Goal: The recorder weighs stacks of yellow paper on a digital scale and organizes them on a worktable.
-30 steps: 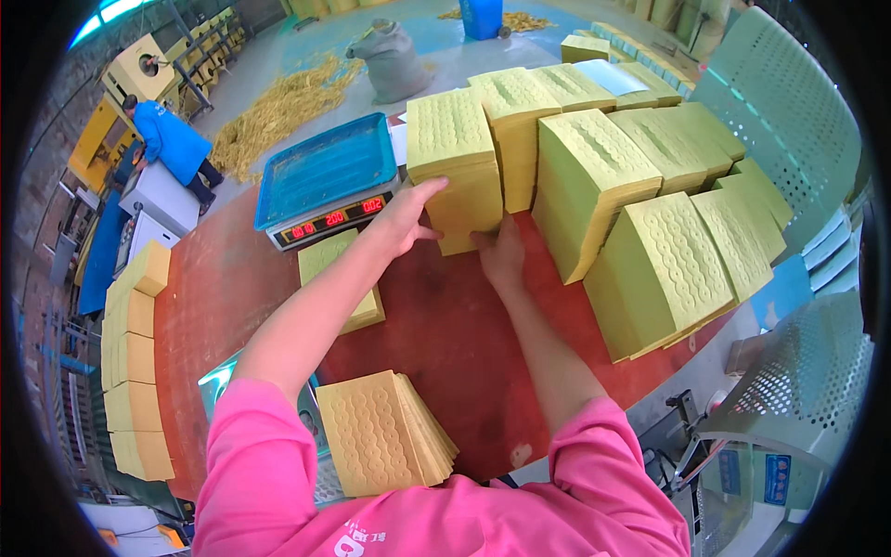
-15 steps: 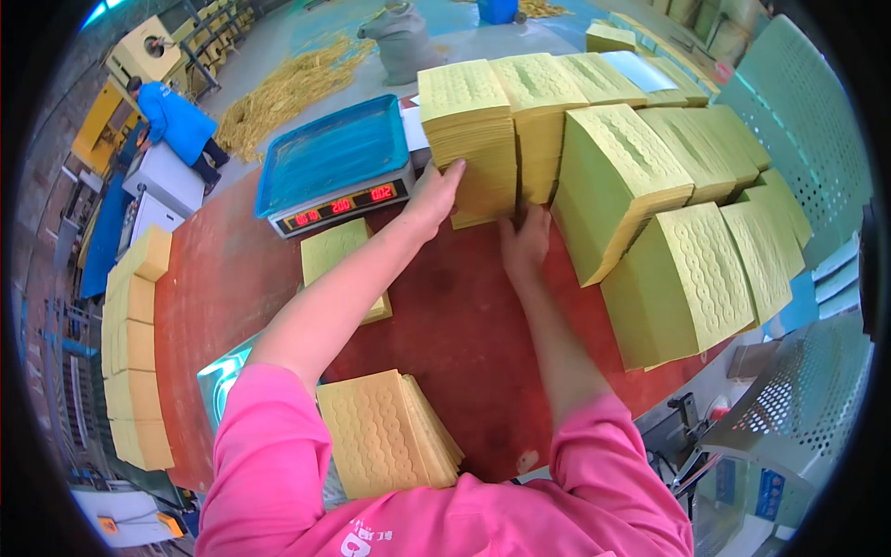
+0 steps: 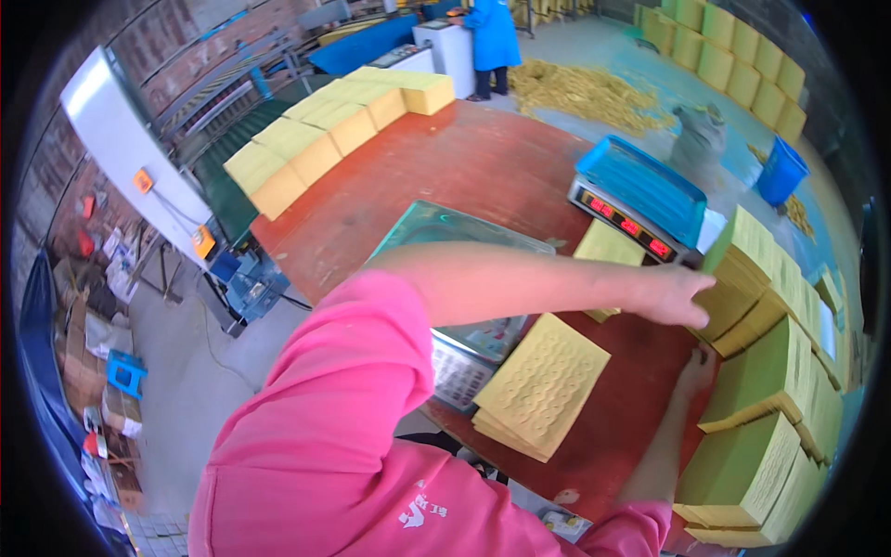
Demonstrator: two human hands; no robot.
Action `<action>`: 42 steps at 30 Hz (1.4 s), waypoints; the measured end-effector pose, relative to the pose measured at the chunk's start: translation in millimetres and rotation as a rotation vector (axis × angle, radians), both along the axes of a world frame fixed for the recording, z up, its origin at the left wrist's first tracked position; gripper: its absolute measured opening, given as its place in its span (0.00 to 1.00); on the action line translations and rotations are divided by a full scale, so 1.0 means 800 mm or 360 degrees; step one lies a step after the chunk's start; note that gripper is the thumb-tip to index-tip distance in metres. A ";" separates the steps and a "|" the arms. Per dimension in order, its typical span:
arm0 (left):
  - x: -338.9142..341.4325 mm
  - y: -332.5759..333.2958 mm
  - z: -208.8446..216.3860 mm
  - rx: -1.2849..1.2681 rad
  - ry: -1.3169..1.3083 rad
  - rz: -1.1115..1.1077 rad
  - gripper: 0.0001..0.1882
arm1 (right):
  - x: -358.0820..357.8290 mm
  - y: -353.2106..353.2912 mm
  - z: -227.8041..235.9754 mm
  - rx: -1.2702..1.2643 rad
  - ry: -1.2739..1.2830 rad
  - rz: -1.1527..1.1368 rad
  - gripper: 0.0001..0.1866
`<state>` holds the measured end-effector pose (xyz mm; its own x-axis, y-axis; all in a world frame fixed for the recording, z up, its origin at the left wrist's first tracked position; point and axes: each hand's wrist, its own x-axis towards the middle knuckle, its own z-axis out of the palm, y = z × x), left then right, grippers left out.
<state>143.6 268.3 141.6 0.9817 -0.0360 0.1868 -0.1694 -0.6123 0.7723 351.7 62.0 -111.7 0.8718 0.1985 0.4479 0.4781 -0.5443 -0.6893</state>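
My left hand is stretched out to the right, thumb and fingers apart, at the near left face of a tall stack of yellow embossed paper. Lower down, my right hand lies close to the table by the foot of that stack. Its fingers look extended and slightly blurred, and I see nothing in them. A smaller pile of the same paper lies fanned near my body. Another low pile, partly behind my left forearm, lies before a scale with a blue pan and a lit red display.
More yellow stacks crowd the red table's right side. A row of yellow blocks lines its far left edge. Beside the near pile is a clear-lidded device. Beyond stand a person in blue, a sack and a blue bin.
The view has swung left, shifting the table and stacks to the right. My left hand's fingers have spread at the stack; my right hand stays by its foot.
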 end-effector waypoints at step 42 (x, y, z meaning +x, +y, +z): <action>-1.219 0.534 -0.174 0.1143 0.0443 0.2820 0.21 | -0.994 0.474 0.112 0.0303 0.1607 0.1911 0.09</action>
<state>-831.7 695.4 2.3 -0.0239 0.8935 0.4485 0.9695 -0.0888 0.2286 -443.8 440.8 -21.9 0.1967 0.9755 -0.0985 -0.1303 -0.0736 -0.9887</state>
